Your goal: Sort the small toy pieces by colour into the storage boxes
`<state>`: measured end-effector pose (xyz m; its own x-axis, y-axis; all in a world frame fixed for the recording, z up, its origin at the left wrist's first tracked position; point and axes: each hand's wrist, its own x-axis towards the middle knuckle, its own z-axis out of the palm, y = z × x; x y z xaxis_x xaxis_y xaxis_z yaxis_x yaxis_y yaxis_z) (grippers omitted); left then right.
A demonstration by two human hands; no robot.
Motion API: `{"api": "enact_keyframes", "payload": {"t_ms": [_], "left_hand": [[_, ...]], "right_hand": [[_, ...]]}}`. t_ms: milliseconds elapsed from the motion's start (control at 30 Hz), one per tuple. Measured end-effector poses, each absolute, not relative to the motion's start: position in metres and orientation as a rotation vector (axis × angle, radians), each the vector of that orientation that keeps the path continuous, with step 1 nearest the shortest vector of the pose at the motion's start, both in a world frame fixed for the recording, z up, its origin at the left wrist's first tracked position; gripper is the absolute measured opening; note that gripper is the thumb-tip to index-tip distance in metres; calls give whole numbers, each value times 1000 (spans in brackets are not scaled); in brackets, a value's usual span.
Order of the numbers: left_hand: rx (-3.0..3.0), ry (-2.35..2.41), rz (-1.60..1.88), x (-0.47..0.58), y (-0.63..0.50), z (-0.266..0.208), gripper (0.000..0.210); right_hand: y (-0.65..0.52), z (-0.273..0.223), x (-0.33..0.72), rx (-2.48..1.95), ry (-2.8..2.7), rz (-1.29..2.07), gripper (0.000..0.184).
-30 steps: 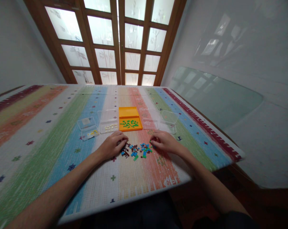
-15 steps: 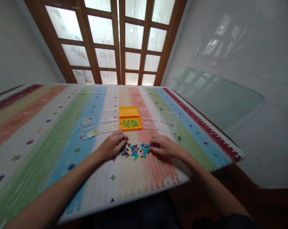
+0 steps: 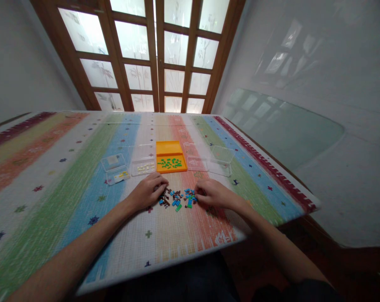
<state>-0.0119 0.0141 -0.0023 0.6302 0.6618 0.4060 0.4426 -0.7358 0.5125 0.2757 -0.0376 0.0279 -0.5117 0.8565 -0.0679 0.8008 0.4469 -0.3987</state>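
Observation:
Small loose toy bricks (image 3: 176,197) in blue, brown and green lie in a loose pile on the striped tablecloth. My left hand (image 3: 148,191) rests at the left end of this pile, fingers curled together; whatever they hold is hidden. At the right end, my right hand (image 3: 214,193) has its thumb and fingertips closed in a pinch against the bricks. Too little shows between those fingertips to name a piece. Just beyond the pile stands an open orange box (image 3: 185,168), with several small green bricks (image 3: 169,162) in its near half.
Left of the orange box are a clear box (image 3: 134,170) with cream pieces and another clear box (image 3: 106,168) with a few yellow ones. Two open clear boxes (image 3: 198,168) (image 3: 219,173) stand to its right. The table's near edge (image 3: 177,254) runs below my forearms.
The right hand has shifted very slightly left at the pile's right end, its fingers still pinched. My left hand stays where it was.

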Motion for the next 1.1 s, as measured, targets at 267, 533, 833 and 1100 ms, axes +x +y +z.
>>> {"api": "enact_keyframes", "payload": {"t_ms": [267,533,833,1100], "left_hand": [[2503,860,854,-13,16,-6,18],[2515,846,856,-13,16,-7,19],[2522,847,857,-12,15,-4,20],[2519,846,850,-11,16,-6,19]], "right_hand": [[-24,41,282,-1423,-2463,570,5],[-25,44,281,-1313,-2622,544,5],[-31,37,281,-1333,-2640,522,8],[-31,43,281,-1284,-2728,441,10]]}}
